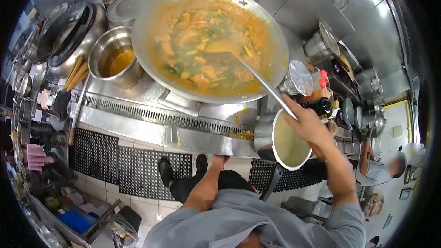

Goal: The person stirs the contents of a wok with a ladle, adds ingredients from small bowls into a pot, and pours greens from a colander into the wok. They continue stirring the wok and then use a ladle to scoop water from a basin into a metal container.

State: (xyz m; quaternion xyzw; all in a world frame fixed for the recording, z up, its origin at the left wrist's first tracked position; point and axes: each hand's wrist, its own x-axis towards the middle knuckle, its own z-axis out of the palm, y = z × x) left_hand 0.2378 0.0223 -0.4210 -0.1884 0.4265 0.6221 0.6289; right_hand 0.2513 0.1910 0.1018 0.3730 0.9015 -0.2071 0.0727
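Currently, head view, the only one: looking down over a steel cooking counter (151,131).

- Right hand (305,126): fingers curled tight round the near end of the ladle (257,80) handle. The hand sits over the rim of the pot (287,142).
- Ladle: long metal shaft runs from the hand up and left. Its bowl lies in the food, right of the wok's centre, partly sunk.
- Wok (211,41): large, far centre, tilted toward the camera. It holds orange sauce with pale chunks and green pieces.
- Pot: steel, at the near right edge of the counter, with pale liquid inside. A dark handle points toward the person. Whether it rests on the counter or is held cannot be told.
- Left hand (219,159): forearm reaches to the near edge of the counter, and the fingers are hidden there. Grip cannot be told.

Surroundings:
- Steel bowl (115,62) with amber liquid sits just left of the wok, its rim under the wok's edge.
- Second wok (64,30), dark, stands far left.
- Bamboo brush (76,76) lies near the bowl.
- Foil-covered container (298,80) and dark bottles (321,105) stand right of the wok.
- Black floor mats (133,170) lie below the counter.
- A co-worker (376,172) in grey is at the right, well apart.
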